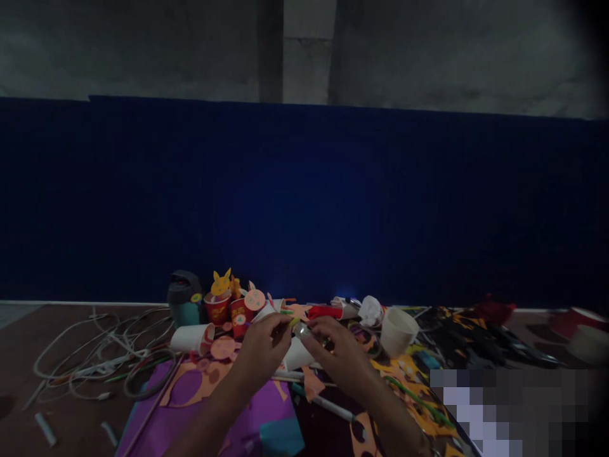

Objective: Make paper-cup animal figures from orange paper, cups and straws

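Observation:
My left hand (266,346) is closed in a pinch on a small yellow-green piece (294,322). Close against it, my right hand (340,349) grips a small shiny, see-through thing (302,330), perhaps tape; its exact kind is unclear. Both hands are raised over the middle of the cluttered table. Below and between them lies a white paper cup (299,354). Behind the left hand stand red paper cups (217,311) with cut-out paper animal faces, one yellow (221,283) and one pink (254,299).
White cables (102,346) sprawl at the left. Purple sheets (228,412) and orange paper scraps (190,384) cover the front. A dark-lidded container (184,301) stands at the back. Rightward are a crumpled white paper (371,311), a cream cup (398,333) and yellow cut paper (413,406).

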`<control>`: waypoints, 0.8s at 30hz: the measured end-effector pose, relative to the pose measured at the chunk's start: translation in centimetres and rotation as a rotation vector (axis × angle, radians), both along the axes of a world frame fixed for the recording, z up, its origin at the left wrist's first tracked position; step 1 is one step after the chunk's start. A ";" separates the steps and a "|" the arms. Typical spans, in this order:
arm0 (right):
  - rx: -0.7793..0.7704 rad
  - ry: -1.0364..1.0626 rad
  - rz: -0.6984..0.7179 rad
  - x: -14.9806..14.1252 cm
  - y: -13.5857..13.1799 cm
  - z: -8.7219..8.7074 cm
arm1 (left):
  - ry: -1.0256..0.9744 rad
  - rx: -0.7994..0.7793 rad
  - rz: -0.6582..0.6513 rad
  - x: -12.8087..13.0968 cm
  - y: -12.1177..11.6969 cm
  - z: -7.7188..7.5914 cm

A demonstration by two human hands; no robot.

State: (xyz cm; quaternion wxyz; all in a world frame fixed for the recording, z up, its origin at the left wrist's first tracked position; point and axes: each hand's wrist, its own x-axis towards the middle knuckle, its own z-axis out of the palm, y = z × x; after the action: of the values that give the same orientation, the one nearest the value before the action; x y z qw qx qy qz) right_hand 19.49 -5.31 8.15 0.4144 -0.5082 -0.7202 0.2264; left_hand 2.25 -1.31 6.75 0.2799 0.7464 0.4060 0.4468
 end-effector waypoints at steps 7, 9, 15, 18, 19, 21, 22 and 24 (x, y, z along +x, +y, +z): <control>0.097 -0.122 -0.080 -0.4 -0.3 0.1 | -0.021 -0.007 0.009 0.2 -0.4 0.4; 0.112 -0.153 -0.108 -0.6 -0.3 -0.2 | -0.043 -0.007 0.027 0.4 -0.6 0.4; 0.131 -0.176 -0.129 -1.0 -0.5 -0.4 | -0.207 -0.281 -0.086 0.9 -0.2 -0.5; 0.130 -0.170 -0.095 -1.0 -0.6 -0.1 | -0.241 -0.316 -0.104 0.8 0.1 -0.7; 0.129 -0.168 -0.079 -1.0 -0.6 0.0 | -0.232 -0.311 -0.097 0.8 0.2 -0.7; 0.130 -0.164 -0.054 -1.0 -0.7 0.0 | -0.188 -0.276 -0.075 0.7 0.1 -0.5; 0.132 -0.164 -0.046 -1.0 -0.6 0.0 | -0.158 -0.242 -0.060 0.7 0.0 -0.4; 0.134 -0.172 -0.054 -0.9 -0.6 -0.1 | -0.080 -0.146 -0.025 0.7 -0.3 -0.1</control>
State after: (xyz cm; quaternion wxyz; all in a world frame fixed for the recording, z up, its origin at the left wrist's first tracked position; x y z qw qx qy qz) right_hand 18.58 -5.91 8.04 0.3902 -0.5159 -0.7528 0.1220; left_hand 2.90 -1.63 6.63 0.3551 0.7106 0.4165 0.4421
